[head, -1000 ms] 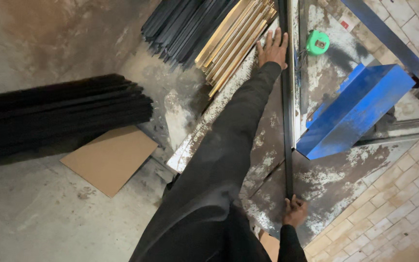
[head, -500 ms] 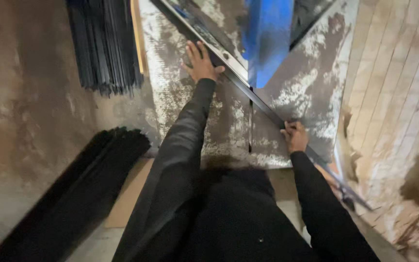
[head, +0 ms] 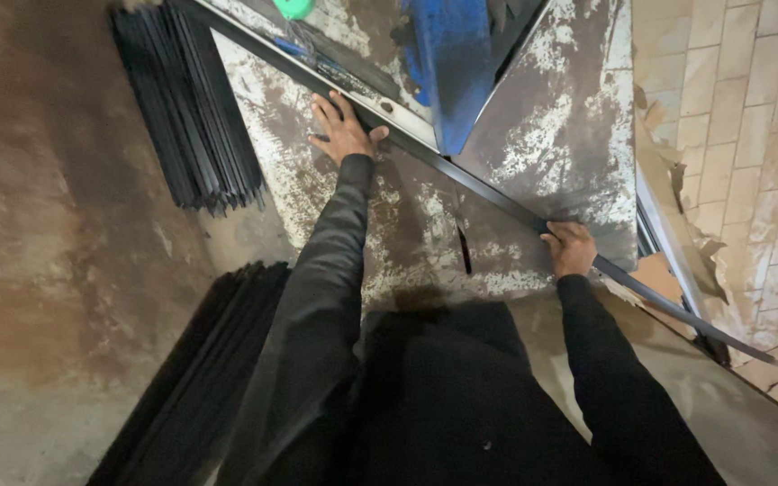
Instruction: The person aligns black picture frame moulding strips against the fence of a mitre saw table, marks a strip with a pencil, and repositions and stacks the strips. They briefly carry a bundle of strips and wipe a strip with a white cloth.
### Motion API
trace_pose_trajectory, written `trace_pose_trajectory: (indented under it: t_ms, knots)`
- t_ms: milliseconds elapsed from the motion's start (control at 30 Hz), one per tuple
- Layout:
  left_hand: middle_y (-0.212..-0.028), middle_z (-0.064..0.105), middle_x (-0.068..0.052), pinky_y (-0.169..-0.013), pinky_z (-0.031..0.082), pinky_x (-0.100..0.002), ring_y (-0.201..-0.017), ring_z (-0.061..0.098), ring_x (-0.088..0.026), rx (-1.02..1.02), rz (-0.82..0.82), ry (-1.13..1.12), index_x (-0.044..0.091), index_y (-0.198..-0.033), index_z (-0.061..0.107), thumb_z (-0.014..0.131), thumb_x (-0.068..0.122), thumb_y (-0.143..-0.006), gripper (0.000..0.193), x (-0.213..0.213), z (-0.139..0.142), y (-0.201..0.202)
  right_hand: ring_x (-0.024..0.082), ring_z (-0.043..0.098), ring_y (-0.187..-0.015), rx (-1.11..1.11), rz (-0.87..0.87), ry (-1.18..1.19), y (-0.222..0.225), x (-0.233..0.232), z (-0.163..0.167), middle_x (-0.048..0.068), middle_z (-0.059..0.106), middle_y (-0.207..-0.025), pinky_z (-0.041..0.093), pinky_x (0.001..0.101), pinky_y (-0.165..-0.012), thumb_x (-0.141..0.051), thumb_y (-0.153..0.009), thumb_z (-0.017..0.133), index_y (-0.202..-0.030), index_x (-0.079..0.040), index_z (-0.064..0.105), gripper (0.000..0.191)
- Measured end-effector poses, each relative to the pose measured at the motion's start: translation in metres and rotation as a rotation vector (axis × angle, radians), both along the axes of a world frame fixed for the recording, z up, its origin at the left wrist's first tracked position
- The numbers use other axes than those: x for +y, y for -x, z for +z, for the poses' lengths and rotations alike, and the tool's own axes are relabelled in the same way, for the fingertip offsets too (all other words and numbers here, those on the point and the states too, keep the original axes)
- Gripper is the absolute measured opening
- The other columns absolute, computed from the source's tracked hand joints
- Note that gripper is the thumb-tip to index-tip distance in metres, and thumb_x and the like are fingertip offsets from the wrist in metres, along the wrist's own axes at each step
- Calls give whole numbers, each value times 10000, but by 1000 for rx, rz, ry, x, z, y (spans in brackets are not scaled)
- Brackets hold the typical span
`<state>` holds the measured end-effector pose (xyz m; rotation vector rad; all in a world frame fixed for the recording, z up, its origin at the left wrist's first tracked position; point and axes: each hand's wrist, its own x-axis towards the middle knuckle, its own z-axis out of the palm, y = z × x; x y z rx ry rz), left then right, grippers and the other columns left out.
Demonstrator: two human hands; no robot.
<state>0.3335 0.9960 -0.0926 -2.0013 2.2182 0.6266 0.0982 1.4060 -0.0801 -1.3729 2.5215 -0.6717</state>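
Observation:
A long dark metal bar [head: 461,175] lies diagonally across a paint-stained worktable [head: 407,243]. My left hand [head: 342,129] rests flat on the table with its fingers spread, its thumb side against the bar's upper stretch. My right hand [head: 571,247] is closed around the bar lower down, near the table's edge. Both arms are in black sleeves. The bar's lower end [head: 731,342] sticks out past the table over the floor.
A blue metal machine part [head: 447,63] stands just beyond the bar. A green tape measure [head: 294,7] sits at the top. One bundle of black metal strips [head: 186,108] lies at upper left, another [head: 191,387] at lower left. Pale tiled floor [head: 749,117] is on the right.
The view has swung and moved closer. My left hand, stretched far out over the bar a second ago, now lies nearer. My right hand keeps its hold on the bar.

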Motion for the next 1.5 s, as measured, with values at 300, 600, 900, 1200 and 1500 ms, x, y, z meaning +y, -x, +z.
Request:
trace_pose_trajectory:
  t_ms: [300, 600, 900, 1200, 1500]
  knots:
    - [-1702, 65, -213, -1135, 235, -770, -1581, 100, -358, 15, -2, -15, 105, -1625, 155, 914, 594, -656, 1324, 1, 7, 5, 326, 688, -975, 26, 16, -6, 2, -2, 9, 107, 745, -1030, 544, 431, -879, -203, -781, 865, -1058, -75, 802, 312]
    - [-1659, 112, -331, -1215, 85, -673, -1551, 107, -441, -171, -318, 62, 16, -1619, 213, 666, 812, -809, 1223, 22, 41, -24, 400, 642, -1046, 130, -38, -156, 13, 43, 16, 181, 679, -1142, 496, 489, -878, -222, -1027, 731, -1324, -63, 647, 347]
    - [-1708, 152, -265, -1247, 155, -600, -1574, 169, -430, -37, -656, 272, 65, -1655, 304, 575, 651, -961, 948, 137, 21, -103, 417, 583, -1048, 11, 58, -126, -12, 234, 35, 205, 613, -1131, 469, 490, -922, -130, -997, 641, -1498, -117, 538, 511]
    - [-1638, 246, -302, -1076, 337, -688, -1459, 378, -442, -53, -757, 313, 119, -1572, 411, 612, 498, -973, 737, 354, 22, -177, 394, 606, -1013, -34, 98, -38, -101, 314, 69, 184, 644, -1090, 467, 479, -899, -206, -970, 679, -1419, -116, 602, 464]
    - [-1550, 408, -275, -1048, 413, -599, -1339, 470, -450, 458, -614, 73, 2, -1509, 445, 744, 521, -854, 888, 533, 92, -151, 394, 623, -941, -103, 133, 39, -154, 295, 146, 178, 645, -993, 499, 471, -849, -206, -948, 708, -1370, -101, 648, 439]
